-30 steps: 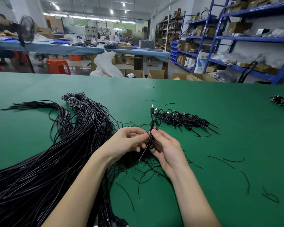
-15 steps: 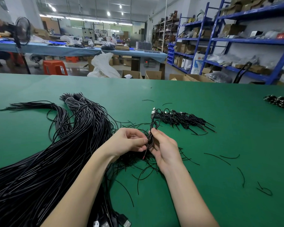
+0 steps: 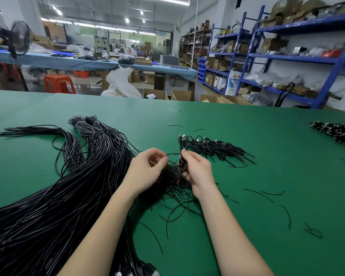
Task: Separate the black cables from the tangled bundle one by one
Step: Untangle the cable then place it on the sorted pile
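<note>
My right hand grips a coiled cable upright, fingers curled round the loops, its plug end sticking up past my fingertips. My left hand sits just beside it, fingers curled in loosely over a dark tuft of wire ends; whether they pinch any I cannot tell. The bundle sprawls across the left of the green table, running off the near edge by my left forearm, its far ends fanning toward the middle. Beyond my right hand lies a pile of coiled cables, and another pile lies at the right edge. Loose offcuts dot the open cloth right of my arm. The far edge is well beyond everything.
</note>
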A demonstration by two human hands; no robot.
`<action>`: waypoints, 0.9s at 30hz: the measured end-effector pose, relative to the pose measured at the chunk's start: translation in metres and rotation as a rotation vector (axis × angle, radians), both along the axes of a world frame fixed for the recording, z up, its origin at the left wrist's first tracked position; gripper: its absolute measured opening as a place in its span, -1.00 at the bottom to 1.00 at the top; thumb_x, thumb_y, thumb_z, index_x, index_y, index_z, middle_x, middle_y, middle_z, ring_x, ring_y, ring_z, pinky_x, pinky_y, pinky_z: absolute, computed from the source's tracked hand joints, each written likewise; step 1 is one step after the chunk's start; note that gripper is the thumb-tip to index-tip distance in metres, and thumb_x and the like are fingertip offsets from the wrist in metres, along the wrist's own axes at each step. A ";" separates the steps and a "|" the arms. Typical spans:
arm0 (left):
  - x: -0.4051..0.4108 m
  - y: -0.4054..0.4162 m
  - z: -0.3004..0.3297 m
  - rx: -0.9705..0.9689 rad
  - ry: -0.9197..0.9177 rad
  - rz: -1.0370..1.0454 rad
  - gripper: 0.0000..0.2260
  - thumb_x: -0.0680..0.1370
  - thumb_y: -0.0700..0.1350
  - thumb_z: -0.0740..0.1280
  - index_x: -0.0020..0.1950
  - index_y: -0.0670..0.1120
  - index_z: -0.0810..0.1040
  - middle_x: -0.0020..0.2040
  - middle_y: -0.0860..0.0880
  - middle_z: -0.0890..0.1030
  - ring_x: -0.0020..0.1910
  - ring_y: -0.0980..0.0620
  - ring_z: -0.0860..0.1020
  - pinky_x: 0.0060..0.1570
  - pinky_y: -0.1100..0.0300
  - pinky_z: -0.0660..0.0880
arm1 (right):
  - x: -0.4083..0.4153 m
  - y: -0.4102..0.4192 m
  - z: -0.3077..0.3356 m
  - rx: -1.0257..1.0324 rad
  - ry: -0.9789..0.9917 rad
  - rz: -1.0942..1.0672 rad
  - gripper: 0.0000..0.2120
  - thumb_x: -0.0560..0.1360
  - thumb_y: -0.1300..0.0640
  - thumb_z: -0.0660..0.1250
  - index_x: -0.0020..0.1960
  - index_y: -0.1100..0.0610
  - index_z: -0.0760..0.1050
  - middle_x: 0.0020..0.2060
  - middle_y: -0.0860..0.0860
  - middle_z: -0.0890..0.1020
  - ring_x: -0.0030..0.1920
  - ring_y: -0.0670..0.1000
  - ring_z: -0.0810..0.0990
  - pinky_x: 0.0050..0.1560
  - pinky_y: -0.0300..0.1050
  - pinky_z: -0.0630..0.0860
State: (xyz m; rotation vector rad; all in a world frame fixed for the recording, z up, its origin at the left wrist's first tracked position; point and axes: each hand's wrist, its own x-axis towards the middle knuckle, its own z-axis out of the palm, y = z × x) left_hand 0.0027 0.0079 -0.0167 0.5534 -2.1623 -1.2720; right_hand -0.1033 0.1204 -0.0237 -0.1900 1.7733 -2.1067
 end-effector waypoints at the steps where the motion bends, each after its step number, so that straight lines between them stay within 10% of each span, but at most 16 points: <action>1: 0.001 -0.001 0.000 -0.044 0.000 0.031 -0.96 0.55 -0.01 0.42 -0.11 0.08 0.64 -0.18 0.08 0.67 -0.28 0.18 0.57 -0.25 0.47 0.42 | -0.008 -0.008 0.000 0.051 0.042 -0.015 -0.79 0.56 0.04 0.45 0.15 0.10 0.64 -0.05 -0.01 0.67 -0.18 -0.03 0.55 -0.20 -0.14 0.50; 4: 0.002 -0.003 -0.002 -0.082 -0.029 -0.005 -0.97 0.54 -0.03 0.40 -0.10 0.10 0.62 -0.17 0.09 0.66 -0.23 0.16 0.58 -0.24 0.46 0.45 | -0.034 -0.032 0.005 0.191 0.172 -0.052 -0.73 0.55 0.06 0.45 0.23 0.09 0.64 0.11 -0.02 0.69 0.10 0.01 0.60 0.22 -0.03 0.52; 15: 0.005 -0.006 -0.011 -0.271 -0.110 -0.072 -0.96 0.58 -0.02 0.36 -0.06 0.08 0.60 -0.18 0.12 0.64 -0.17 0.19 0.58 -0.12 0.34 0.47 | -0.110 -0.059 0.008 0.871 0.746 -0.064 -0.83 0.58 0.17 0.40 0.14 0.00 0.54 0.06 0.03 0.60 -0.06 0.04 0.52 -0.28 -0.20 0.31; 19: 0.005 -0.007 -0.012 -0.295 -0.126 -0.070 -0.95 0.59 -0.01 0.35 -0.05 0.09 0.60 -0.16 0.13 0.64 -0.13 0.22 0.57 -0.09 0.34 0.48 | -0.121 -0.046 -0.010 1.016 0.886 -0.014 -0.90 0.58 0.19 0.37 -0.05 0.01 0.54 0.00 0.02 0.54 0.05 0.13 0.55 -0.09 -0.12 0.38; 27: 0.004 -0.007 -0.014 -0.301 -0.139 -0.070 -0.94 0.58 -0.01 0.36 -0.08 0.10 0.60 -0.17 0.16 0.64 -0.13 0.25 0.57 -0.09 0.37 0.45 | -0.124 -0.050 -0.011 1.094 0.906 0.077 -0.75 0.65 0.10 0.28 0.25 0.12 0.62 0.25 0.14 0.45 0.29 0.16 0.47 0.22 0.01 0.47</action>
